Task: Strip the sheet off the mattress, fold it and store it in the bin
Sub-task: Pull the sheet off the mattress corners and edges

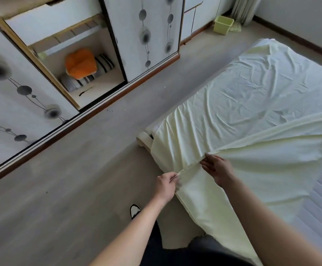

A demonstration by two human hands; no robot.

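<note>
Your arms are bare to the frame's lower edge, with no sleeves, watch or rings visible on your left hand (165, 186) or right hand (218, 168). Below your hands you wear dark trousers (175, 254), and below your left hand, a black-and-white shoe (134, 210).

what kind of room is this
Most likely a bedroom. A bed with its mattress partly bared under a pale yellow sheet fills the right side, and a sliding-door wardrobe with folded bedding stands opposite across the floor.
</note>
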